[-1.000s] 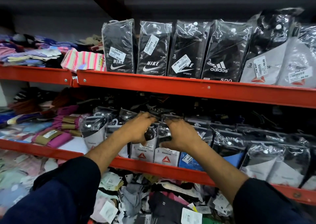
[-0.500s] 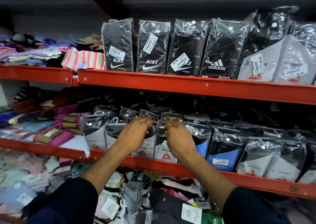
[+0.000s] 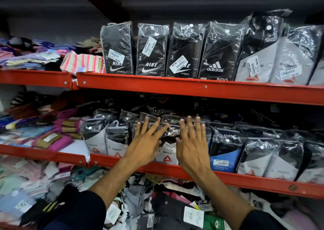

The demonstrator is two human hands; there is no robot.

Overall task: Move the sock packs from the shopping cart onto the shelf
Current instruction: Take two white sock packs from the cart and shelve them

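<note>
A row of sock packs in clear plastic stands upright on the middle red shelf (image 3: pixel 157 168). Among them is a white Reebok sock pack (image 3: pixel 167 153) with a red triangle logo, between my two hands. My left hand (image 3: pixel 146 142) is in front of the packs with its fingers spread, holding nothing. Just to its right, my right hand (image 3: pixel 192 142) is also spread flat and empty, in front of the row. A blue pack (image 3: pixel 221 161) stands right of my right hand. No shopping cart is in view.
The top red shelf (image 3: pixel 192 87) carries black Nike sock packs (image 3: pixel 151 51), an Adidas pack (image 3: pixel 217 52) and white Reebok packs (image 3: pixel 280 63). Folded pink and purple socks (image 3: pixel 57 140) lie at left. Loose socks and packs (image 3: pixel 166 208) pile on the bottom level.
Both hands have let go of the sock packs on the middle shelf, opened their fingers and drawn back a little from the row.
</note>
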